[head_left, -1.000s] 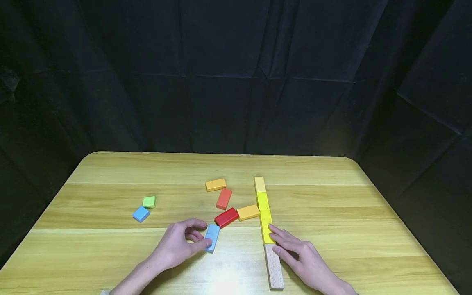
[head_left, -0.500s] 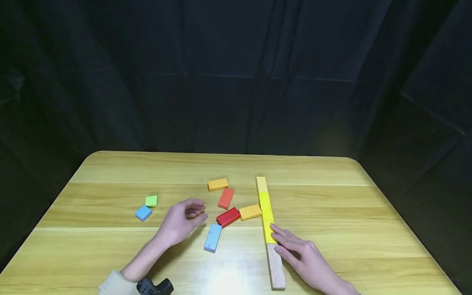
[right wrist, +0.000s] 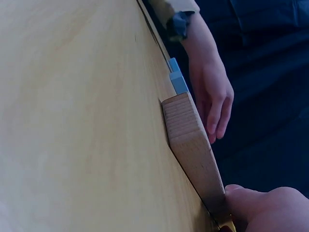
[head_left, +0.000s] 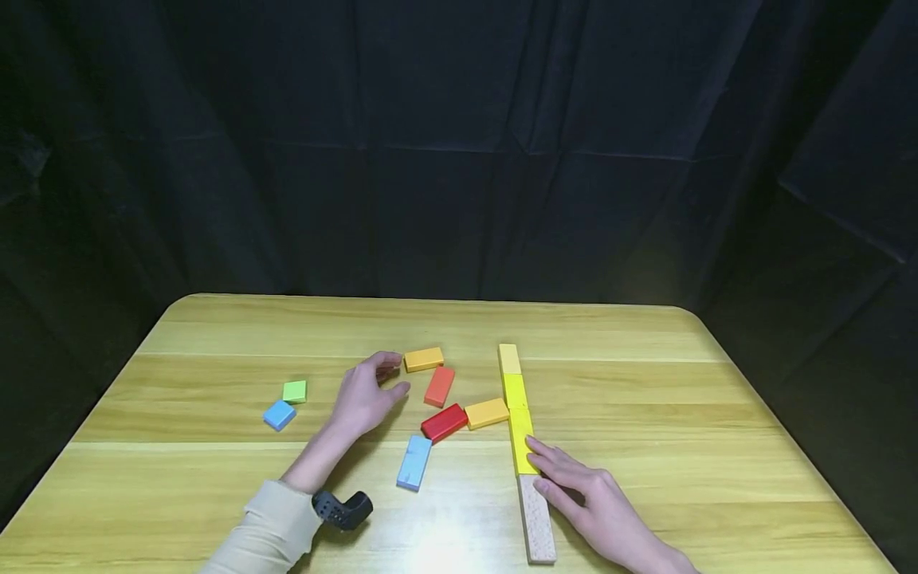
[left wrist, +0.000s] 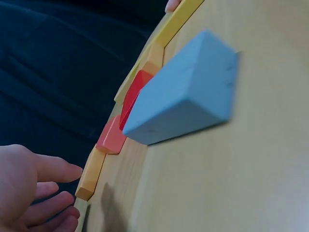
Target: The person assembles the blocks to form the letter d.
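Observation:
My left hand (head_left: 364, 395) hovers above the table with fingers loosely bent and nothing in them. Its fingertips are beside an orange block (head_left: 424, 359); in the left wrist view a gap separates thumb and fingers. A coral block (head_left: 439, 387) lies just right of this hand. Nearer me are a dark red block (head_left: 444, 422), a second orange block (head_left: 487, 413) and a light blue block (head_left: 413, 462). My right hand (head_left: 591, 502) rests its relaxed fingers on a long yellow block (head_left: 522, 434), its thumb touching the bare wooden block (head_left: 536, 522) in the same row.
The row continues away from me with a shorter yellow block (head_left: 514, 391) and a pale yellow one (head_left: 509, 359). Further left lie a green block (head_left: 295, 391) and a small blue block (head_left: 279, 415). Dark cloth (head_left: 445, 223) hangs behind the wooden table (head_left: 681, 383).
My left hand let go of the light blue block, rose and moved away from me toward the far orange block. The right hand stays on the row.

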Demonstrator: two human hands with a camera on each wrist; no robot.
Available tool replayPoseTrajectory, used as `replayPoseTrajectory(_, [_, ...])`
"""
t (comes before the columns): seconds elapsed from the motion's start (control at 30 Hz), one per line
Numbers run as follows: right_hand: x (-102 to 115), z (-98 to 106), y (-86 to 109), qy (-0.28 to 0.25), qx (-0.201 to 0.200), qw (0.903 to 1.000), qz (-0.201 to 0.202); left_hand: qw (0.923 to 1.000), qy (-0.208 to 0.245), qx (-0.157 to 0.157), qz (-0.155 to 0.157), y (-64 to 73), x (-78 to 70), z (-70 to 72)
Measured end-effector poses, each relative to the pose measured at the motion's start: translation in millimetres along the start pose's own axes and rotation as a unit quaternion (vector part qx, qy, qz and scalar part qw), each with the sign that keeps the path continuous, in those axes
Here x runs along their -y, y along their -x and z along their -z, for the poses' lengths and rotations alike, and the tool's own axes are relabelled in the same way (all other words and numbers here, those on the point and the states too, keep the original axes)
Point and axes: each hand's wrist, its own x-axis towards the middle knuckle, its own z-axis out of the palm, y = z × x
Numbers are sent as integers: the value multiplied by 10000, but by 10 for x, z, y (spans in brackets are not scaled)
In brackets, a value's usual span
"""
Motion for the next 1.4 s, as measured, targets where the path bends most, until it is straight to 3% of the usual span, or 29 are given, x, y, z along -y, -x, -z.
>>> replayPoseTrajectory(0.27, [3, -13, 1, 52, -52, 9999, 125, 9999, 63, -144, 41, -228, 8, -125])
replayPoseTrajectory(0.57, [15, -14, -6, 5, -38, 9999, 143, 9994, 326, -69, 1, -339, 39, -228])
replayPoseTrajectory(0.97, [11, 1, 0, 39, -41, 9999, 100, 9991, 392, -129, -108, -328, 69, -253])
replayPoseTrajectory(1.2, [7, -3, 5, 3, -25, 10000, 94, 9983, 444, -163, -337, -271, 119, -190])
replayPoseTrajectory(1.4, [-3, -1, 7, 1, -46, 10000, 74, 9979, 564, -158, -259, -174, 165, -96])
